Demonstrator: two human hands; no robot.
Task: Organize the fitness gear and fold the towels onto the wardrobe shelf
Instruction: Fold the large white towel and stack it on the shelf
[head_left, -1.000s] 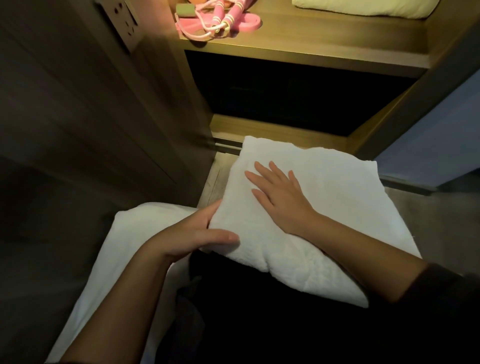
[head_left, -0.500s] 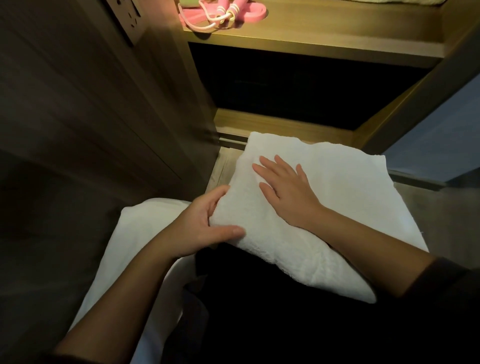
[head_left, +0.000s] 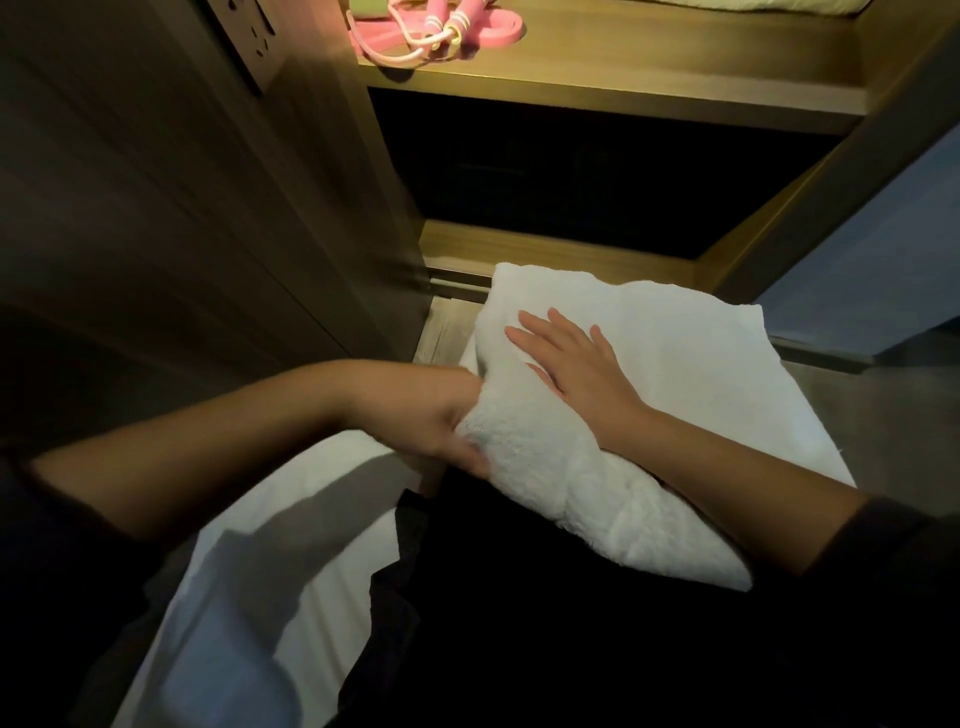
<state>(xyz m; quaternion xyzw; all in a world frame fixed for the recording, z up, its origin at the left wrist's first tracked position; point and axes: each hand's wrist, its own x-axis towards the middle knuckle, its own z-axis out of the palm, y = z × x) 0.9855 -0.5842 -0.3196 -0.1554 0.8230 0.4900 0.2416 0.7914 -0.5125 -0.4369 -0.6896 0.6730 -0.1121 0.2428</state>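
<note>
A white towel (head_left: 670, 374) lies folded across my lap in front of the wardrobe. My right hand (head_left: 576, 364) rests flat on its top, fingers straight and pointing left. My left hand (head_left: 441, 421) grips the towel's near left edge, thumb underneath and fingers tucked into the fold. Up on the lit wardrobe shelf (head_left: 649, 78) sit a pink skipping rope (head_left: 441, 26) and a pink band (head_left: 498, 34). A pale folded towel (head_left: 753, 5) shows at the shelf's far edge.
A second white cloth (head_left: 270, 545) spreads at the lower left, partly under my left arm. Dark fabric (head_left: 519, 623) covers my lap. A wooden wardrobe side panel (head_left: 322, 182) stands at the left, with a dark lower compartment (head_left: 571, 171) under the shelf.
My left hand has slid further under and into the towel's left edge, lifting that fold. The right hand stays pressed flat on top.
</note>
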